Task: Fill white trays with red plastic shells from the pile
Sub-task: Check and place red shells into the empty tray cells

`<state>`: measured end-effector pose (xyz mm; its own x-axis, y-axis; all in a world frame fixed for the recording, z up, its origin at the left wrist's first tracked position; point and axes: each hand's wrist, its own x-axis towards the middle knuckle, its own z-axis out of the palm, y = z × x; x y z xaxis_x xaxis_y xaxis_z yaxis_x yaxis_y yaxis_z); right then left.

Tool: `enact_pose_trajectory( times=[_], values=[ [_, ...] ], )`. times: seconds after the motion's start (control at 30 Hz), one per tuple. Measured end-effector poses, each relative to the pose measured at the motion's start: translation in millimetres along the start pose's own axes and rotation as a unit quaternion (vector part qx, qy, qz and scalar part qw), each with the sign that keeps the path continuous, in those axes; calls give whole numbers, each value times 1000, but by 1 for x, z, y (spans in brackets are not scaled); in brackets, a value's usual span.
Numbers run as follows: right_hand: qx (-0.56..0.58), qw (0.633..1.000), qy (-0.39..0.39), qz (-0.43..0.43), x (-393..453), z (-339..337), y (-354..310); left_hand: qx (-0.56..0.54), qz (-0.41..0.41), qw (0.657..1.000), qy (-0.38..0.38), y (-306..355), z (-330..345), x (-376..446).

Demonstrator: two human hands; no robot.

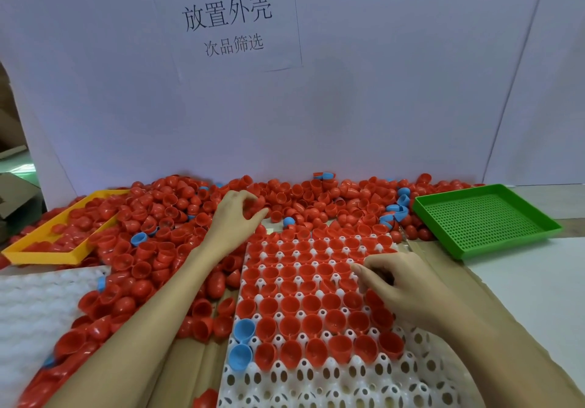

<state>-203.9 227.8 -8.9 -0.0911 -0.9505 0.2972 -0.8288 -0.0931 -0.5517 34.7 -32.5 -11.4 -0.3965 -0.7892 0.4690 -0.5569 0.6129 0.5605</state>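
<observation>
- While my left hand (pixel 235 217) reaches into the pile of red shells (pixel 177 217) at the far side of the desk, its fingers curl down among the shells; I cannot tell whether they grip one.
- My right hand (pixel 408 284) rests on the right part of the white tray (pixel 348 373) in front of me, fingers bent together over the cups; what they pinch, if anything, is hidden under them.
- Most cups in the far and middle rows of that tray hold a red shell, open side up; the nearest rows show bare white cups with holes.
- Two blue shells (pixel 242 342) sit at the tray's left edge, one behind the other.
- Loose red shells spread from the tray's far edge across to the left, with a few blue ones scattered among them.
- A second white tray (pixel 34 309) lies at my near left, its right edge touching the pile.
- A yellow tray (pixel 41 257) lies at the far left, with red shells inside it.
- A green perforated tray (pixel 484 219) sits at the far right, just beside the pile.
- A white board stands behind everything, with a paper sign (pixel 226 18) of printed characters on it.
</observation>
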Motion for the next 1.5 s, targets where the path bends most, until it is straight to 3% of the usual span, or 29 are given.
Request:
enact_pose_trajectory(
  times=[0.13, 0.2, 0.33, 0.47, 0.57, 0.7, 0.83, 1.03, 1.17, 1.27, 1.33, 1.5],
  values=[
    [-9, 1000, -8, 5, 0, 0, -3, -76, -26, 994, 73, 10, -15, -36],
    [-2, 1000, -11, -2, 0, 1, -5, -165, -47, 983, 62, 19, -20, -59],
    [65, 998, -18, -15, 0, 4, -12, -320, -34, 945, -54, 48, -25, -100],
    [183, 983, -19, -11, -1, 9, -23, -389, -21, 904, -174, 75, -23, -117],
    [251, 966, -49, -27, -3, 14, -30, -397, 2, 892, -216, 88, -17, -123],
    [222, 974, -1, -47, -2, 16, -35, -418, -6, 884, -208, 90, -16, -124],
    [258, 965, -16, -50, -3, 18, -35, -432, -18, 879, -202, 90, -17, -125],
    [300, 953, -18, -36, -2, 18, -32, -526, -86, 823, -193, 87, -16, -123],
    [331, 943, -12, -17, 1, 21, -30, -502, -123, 847, -128, 81, -14, -119],
    [355, 935, -1, -4, 2, 20, -25, -335, -84, 938, -6, 63, -22, -111],
    [357, 934, 3, 1, 3, 19, -24, -201, -76, 974, 67, 46, -31, -106],
    [363, 932, -9, 0, 3, 18, -21, 3, -66, 995, 80, 27, -36, -108]
  ],
)
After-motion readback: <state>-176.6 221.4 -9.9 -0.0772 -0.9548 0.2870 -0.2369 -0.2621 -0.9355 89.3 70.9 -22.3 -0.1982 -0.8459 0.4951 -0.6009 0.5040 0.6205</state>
